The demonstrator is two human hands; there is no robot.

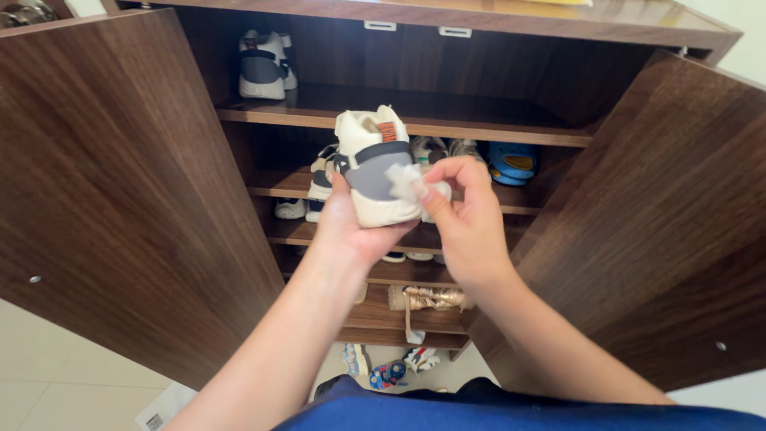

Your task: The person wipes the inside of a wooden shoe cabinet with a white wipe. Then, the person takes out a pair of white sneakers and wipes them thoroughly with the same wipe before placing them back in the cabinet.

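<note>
My left hand [351,227] grips a white and grey sneaker [373,164] from below, heel towards me, in front of an open dark wooden shoe cabinet [415,120]. My right hand [463,211] pinches a small white wipe [405,182] against the sneaker's heel side. A matching white and grey sneaker [263,68] stands on the top shelf at the left.
Both cabinet doors stand wide open, the left door [120,183] and the right door [654,223] flanking my arms. Lower shelves hold several shoes, among them a blue one [511,164] and a gold sandal [427,299]. Small shoes [387,371] lie on the floor below.
</note>
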